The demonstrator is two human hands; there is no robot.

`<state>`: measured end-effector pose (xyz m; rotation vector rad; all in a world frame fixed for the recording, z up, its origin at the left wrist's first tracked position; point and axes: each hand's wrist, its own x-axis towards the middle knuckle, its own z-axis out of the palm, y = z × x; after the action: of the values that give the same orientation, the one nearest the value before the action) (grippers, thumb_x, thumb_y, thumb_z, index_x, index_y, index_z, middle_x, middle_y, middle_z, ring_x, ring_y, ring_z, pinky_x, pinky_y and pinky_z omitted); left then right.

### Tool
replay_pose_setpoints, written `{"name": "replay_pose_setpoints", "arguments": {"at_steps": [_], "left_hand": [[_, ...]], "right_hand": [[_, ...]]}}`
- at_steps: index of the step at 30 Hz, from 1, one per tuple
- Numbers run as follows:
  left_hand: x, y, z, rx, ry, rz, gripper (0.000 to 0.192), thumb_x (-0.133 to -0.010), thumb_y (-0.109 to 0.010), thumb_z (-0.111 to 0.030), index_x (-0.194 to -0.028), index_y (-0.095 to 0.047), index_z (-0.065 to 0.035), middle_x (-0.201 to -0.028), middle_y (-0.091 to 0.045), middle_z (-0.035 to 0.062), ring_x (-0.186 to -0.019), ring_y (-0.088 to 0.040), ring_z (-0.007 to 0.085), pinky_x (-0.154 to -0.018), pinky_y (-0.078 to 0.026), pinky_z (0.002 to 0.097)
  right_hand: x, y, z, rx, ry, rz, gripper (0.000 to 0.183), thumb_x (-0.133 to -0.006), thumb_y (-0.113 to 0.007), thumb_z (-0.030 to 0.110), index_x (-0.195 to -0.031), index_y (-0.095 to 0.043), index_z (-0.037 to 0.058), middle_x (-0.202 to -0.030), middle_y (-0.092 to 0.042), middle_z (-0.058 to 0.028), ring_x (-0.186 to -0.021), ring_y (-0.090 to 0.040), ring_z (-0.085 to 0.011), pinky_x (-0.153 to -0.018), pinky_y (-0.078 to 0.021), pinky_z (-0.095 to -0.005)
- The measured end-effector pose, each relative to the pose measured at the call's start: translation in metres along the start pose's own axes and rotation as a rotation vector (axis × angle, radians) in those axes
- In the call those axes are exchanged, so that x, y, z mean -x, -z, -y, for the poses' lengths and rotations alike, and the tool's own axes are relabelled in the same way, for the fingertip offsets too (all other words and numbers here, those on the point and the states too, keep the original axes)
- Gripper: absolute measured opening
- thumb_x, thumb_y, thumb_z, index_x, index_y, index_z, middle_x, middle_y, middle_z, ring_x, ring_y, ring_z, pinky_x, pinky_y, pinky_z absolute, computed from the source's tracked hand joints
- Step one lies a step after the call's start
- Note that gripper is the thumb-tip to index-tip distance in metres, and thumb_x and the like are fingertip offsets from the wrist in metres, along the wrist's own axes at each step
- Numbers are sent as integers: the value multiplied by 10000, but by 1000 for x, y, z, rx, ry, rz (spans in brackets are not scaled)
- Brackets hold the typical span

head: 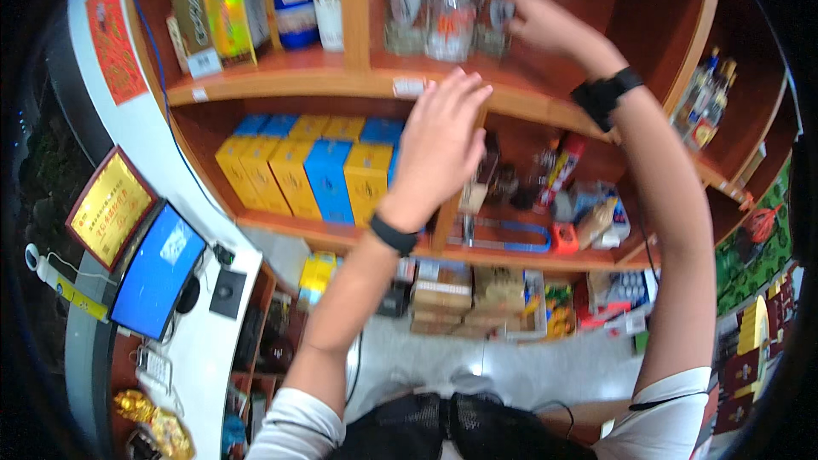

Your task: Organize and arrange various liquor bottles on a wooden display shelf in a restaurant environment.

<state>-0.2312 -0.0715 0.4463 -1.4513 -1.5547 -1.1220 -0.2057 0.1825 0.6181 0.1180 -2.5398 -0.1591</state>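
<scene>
My right hand [543, 22] reaches onto the upper wooden shelf, its fingers at a clear glass bottle [495, 25] with a red cap; blur hides whether they grip it. Next to that bottle are a clear bottle with orange marking [450, 29] and another red-capped clear bottle [406, 19]. My left hand [444, 134] is held palm down near the shelf's front edge [530, 105], close to a white price label [409, 87]. Its fingers are extended and nothing shows in it. Both wrists wear black bands.
Left on the same shelf stand a blue bottle [294, 6], a white bottle [328, 3] and gift boxes [227, 13]. Yellow and blue boxes [297, 176] fill the compartment below. A monitor [156, 271] stands on a white desk [208, 345]; cartons [441, 294] are stacked low ahead.
</scene>
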Motion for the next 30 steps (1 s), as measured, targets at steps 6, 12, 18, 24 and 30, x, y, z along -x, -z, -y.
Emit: {"name": "replay_pose_setpoints", "arguments": {"at_steps": [6,12,18,24,30], "left_hand": [[193,107,-50,309,614,343,176,-921,-653,-31,-1096,-657,-24,-1027,-674,143,-1006,-652,354,-874,-520,425],[362,99,-90,649,874,1205,205,-997,-635,-110,-1197,-680,-100,-972,-686,97,-861,-696,307,-782,-539,390],[363,93,-156,834,1620,1096,643,-841,-753,-377,-1331,-549,-15,-1234,-630,130,-1153,-636,256,-996,-472,326],[346,98,-155,840,1371,1143,518,-863,-783,-291,-1272,-610,-25,-1104,-635,95,-923,-643,221,-836,-514,309],[368,90,-168,802,1498,1185,487,-879,-757,-312,-1257,-610,-41,-1103,-662,110,-967,-669,231,-812,-532,323]], "right_hand": [[187,14,132,-487,123,114,214,-939,-628,24,-1149,-669,30,-1098,-703,-143,-999,-711,-336,-902,-572,-423],[494,-142,168,-1219,-446,993,193,-986,-657,58,-1179,-649,50,-1036,-724,-148,-957,-724,-336,-825,-567,-415],[582,-144,175,-1295,-990,877,250,-928,-682,20,-1175,-643,6,-1069,-673,-95,-981,-672,-213,-842,-535,-340],[596,-114,173,-1379,-931,1045,451,-847,-775,109,-1261,-614,31,-1120,-648,-74,-991,-640,-175,-870,-513,-319],[599,-110,181,-1513,-1084,1015,470,-857,-771,183,-1268,-586,52,-1127,-624,-50,-1009,-589,-159,-849,-488,-286]]}}
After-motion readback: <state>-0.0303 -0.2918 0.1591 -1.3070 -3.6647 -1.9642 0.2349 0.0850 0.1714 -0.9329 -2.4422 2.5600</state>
